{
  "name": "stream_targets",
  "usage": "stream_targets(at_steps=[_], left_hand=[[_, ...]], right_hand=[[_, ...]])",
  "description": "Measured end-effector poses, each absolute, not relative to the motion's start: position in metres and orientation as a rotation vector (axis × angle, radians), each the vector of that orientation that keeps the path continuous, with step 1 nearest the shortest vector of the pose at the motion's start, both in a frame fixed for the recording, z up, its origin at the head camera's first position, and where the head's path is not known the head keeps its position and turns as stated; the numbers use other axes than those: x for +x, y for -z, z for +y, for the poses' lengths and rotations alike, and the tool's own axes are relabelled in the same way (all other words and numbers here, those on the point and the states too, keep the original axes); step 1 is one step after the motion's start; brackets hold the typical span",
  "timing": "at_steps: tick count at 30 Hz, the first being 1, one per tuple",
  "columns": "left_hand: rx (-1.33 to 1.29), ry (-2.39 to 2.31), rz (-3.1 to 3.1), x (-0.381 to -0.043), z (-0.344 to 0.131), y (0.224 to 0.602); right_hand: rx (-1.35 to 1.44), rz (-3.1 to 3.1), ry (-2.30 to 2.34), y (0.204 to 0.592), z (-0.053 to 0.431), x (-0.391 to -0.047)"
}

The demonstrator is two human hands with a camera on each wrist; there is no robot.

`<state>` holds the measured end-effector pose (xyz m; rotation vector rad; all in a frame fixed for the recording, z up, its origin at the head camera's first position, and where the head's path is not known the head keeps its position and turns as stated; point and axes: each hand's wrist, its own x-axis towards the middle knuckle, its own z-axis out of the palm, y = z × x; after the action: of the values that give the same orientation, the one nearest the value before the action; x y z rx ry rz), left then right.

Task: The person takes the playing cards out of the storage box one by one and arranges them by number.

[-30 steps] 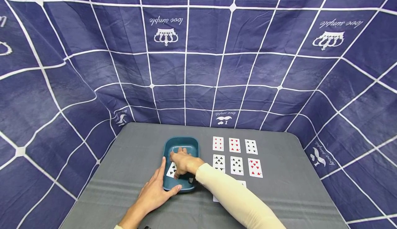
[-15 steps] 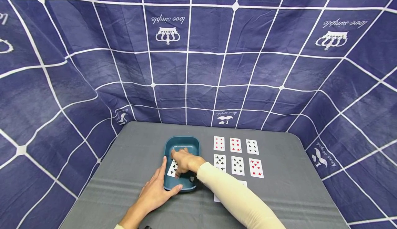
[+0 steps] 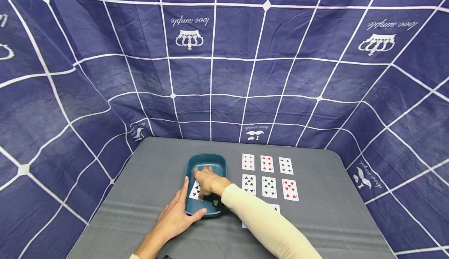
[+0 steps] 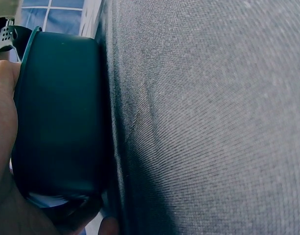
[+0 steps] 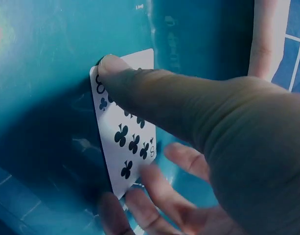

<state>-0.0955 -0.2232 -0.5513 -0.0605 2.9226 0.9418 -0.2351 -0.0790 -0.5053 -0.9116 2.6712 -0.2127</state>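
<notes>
In the head view my right hand reaches down into a teal plastic tray. There it grips an eight of clubs playing card: the right wrist view has the thumb over one end and the fingertips, slightly blurred, at the other. The card is partly covered by the hand. My left hand rests against the tray's near left corner, its fingers straight along the left side and its thumb stretched along the front. The left wrist view shows the tray's outer wall close up beside that hand.
Right of the tray, face-up cards lie in rows on the grey cloth-covered table, among them a heart card and a spade card. My right sleeve partly hides the nearest cards. A blue checked curtain surrounds the table.
My right hand has barely moved and stays at the card in the tray. The left hand and tray keep their places; the head view has shifted slightly.
</notes>
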Motion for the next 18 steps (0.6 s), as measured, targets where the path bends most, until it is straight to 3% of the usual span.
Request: stream_targets(at_steps=[18], left_hand=[[-0.052, -0.965, 2.927, -0.096, -0.222, 0.552]], right_hand=[[-0.91, 2.65, 0.233, 0.51, -0.079, -0.244]])
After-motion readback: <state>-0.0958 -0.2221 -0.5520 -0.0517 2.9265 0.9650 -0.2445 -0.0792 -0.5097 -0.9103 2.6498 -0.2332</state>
